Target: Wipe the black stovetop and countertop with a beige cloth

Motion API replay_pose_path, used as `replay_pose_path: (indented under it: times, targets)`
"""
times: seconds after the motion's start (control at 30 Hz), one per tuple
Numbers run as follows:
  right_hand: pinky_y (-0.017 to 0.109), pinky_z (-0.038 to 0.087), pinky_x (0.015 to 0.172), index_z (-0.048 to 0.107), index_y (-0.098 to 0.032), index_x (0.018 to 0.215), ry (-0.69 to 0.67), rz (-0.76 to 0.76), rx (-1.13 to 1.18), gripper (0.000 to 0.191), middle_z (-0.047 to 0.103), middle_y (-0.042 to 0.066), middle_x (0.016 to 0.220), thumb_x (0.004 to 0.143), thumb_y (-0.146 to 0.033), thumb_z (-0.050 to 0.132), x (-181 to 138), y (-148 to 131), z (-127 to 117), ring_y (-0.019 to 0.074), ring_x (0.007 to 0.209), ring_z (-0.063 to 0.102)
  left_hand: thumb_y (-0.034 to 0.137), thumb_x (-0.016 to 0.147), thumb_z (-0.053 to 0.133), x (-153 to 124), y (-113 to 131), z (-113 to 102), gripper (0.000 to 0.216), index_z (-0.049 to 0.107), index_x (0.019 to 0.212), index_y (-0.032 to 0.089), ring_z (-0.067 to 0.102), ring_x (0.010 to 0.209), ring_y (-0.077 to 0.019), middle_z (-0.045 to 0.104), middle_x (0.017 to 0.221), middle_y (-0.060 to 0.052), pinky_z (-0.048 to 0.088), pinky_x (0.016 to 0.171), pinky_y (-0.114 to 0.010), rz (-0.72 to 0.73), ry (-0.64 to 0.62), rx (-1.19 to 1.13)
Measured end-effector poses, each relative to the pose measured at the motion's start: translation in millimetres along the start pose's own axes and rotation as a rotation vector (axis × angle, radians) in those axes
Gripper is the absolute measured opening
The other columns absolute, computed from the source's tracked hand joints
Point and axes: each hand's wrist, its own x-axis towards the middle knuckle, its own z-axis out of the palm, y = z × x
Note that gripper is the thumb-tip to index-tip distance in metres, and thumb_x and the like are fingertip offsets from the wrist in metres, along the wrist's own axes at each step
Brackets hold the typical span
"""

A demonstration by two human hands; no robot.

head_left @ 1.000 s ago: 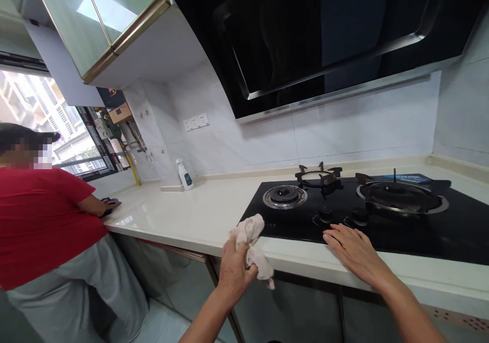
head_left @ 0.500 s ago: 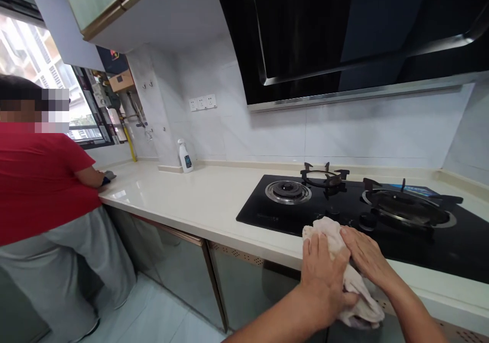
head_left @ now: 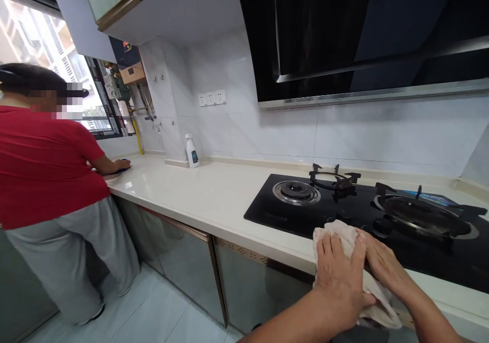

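Observation:
A crumpled off-white cloth (head_left: pixel 342 231) is bunched between my hands at the front edge of the gas hob (head_left: pixel 282 215), its loose end hanging down below the counter. My left hand (head_left: pixel 340 279) grips the cloth from the front, fingers bent over it. From the other side, my right hand (head_left: pixel 384 261) presses on the same cloth, its fingertips partly hidden behind the left hand and the folds. Close behind the hands are the hob's black knobs (head_left: pixel 381 227).
A pot support (head_left: pixel 332 180) stands off its burner at the back of the hob. Another burner (head_left: pixel 424 215) lies to the right. A white spray bottle (head_left: pixel 192 152) stands by the wall. At far left, a person in a red shirt (head_left: pixel 49 164) leans over the counter (head_left: pixel 214 185), hand on a dark cloth.
The view has shifted slightly, so most things sit further right. My hands stay on the cloth, the left now overlapping the right's fingertips. The other person's arm has reached a little forward.

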Motion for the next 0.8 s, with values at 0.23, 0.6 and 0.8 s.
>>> replay_pose_path:
  times: [0.23,0.6,0.8]
  targets:
    - [0.053,0.038,0.122,0.057,-0.02,0.143,-0.028,-0.006,-0.013,0.067,0.061,0.011,0.149,0.101,-0.051,0.015,-5,-9,-2,0.0283,0.141,0.054,0.074,0.073,0.077,-16,-24,19,0.116,0.023,0.164,0.028,0.039,0.15,-0.0437,0.037,0.163,-0.026,0.048,0.111,-0.063,0.087,0.149,0.001]
    - [0.055,0.035,0.123,0.066,-0.034,0.135,-0.093,0.025,-0.063,0.067,0.063,0.001,0.147,0.102,-0.059,0.014,-8,-36,-12,0.0262,0.144,0.05,0.052,0.1,0.049,-51,-104,-25,0.055,0.051,0.146,0.023,0.049,0.145,-0.0303,0.058,0.15,-0.019,0.046,0.102,-0.043,0.228,0.415,0.119]
    - [0.057,0.034,0.124,0.067,-0.032,0.135,-0.091,0.014,-0.1,0.067,0.062,0.002,0.149,0.101,-0.057,0.014,-8,-33,-6,0.0261,0.145,0.049,0.055,0.101,0.042,-76,-191,-55,0.056,0.05,0.145,0.023,0.055,0.139,-0.0296,0.063,0.144,-0.017,0.044,0.104,-0.043,0.228,0.499,0.177]
